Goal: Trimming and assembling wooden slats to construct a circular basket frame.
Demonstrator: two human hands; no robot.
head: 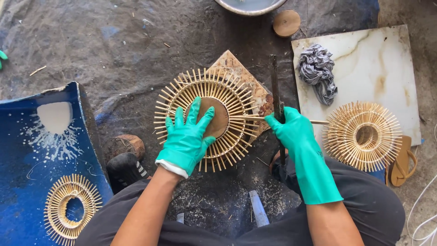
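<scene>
A round sunburst frame of thin bamboo sticks (pixel 232 98) lies on a worn wooden block (pixel 255 86) in the middle of the view. My left hand (pixel 189 136), in a green rubber glove, presses flat on the frame's brown wooden centre disc (pixel 221 120), fingers spread. My right hand (pixel 291 130), also gloved in green, is closed on a thin bamboo stick (pixel 318 122) that reaches into the frame's right side. A dark metal blade (pixel 275 82) stands upright right behind that hand; whether the hand grips it too is unclear.
A second sunburst frame (pixel 362 135) lies right on a marble slab (pixel 391 68) beside a grey rag (pixel 317 73). A third frame (pixel 70 207) rests on a blue curved panel (pixel 27 182) at left. A wooden disc (pixel 286 23), bowl rim (pixel 249 7), sandal (pixel 403 161).
</scene>
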